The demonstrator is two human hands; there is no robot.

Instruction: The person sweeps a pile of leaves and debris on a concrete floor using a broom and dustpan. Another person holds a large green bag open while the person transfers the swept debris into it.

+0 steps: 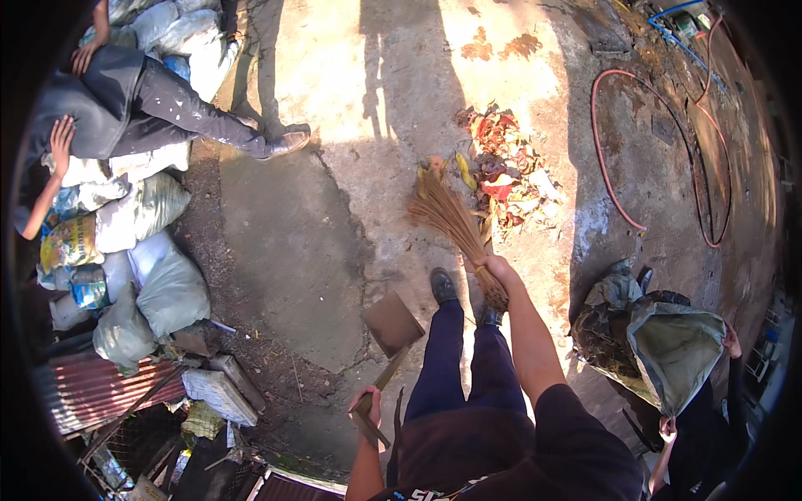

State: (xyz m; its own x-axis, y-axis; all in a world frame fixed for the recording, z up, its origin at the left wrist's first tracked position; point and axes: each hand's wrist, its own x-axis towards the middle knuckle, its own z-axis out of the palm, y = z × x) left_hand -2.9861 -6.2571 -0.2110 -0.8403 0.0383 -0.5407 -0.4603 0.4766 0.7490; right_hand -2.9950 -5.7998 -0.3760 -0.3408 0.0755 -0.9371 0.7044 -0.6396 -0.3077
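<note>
My right hand [499,271] is closed round the bound end of a stick broom [447,213]. The broom's bristles fan out toward the upper left, slightly blurred, beside a pile of dry leaves [510,179] in red, yellow and brown. Lower down on the left, my left hand [365,404] grips the handle of a dustpan [393,324]. Its flat, brown, square pan is held out left of my legs, apart from the leaves. Whether anything lies in the pan I cannot tell.
At the right, another person's hands hold a large sack [675,342] open. Someone sits at the left by stuffed bags [174,288], a leg stretched over the concrete floor [288,250]. A hose [603,159] loops on the right; corrugated sheet [109,392] and scrap lie lower left.
</note>
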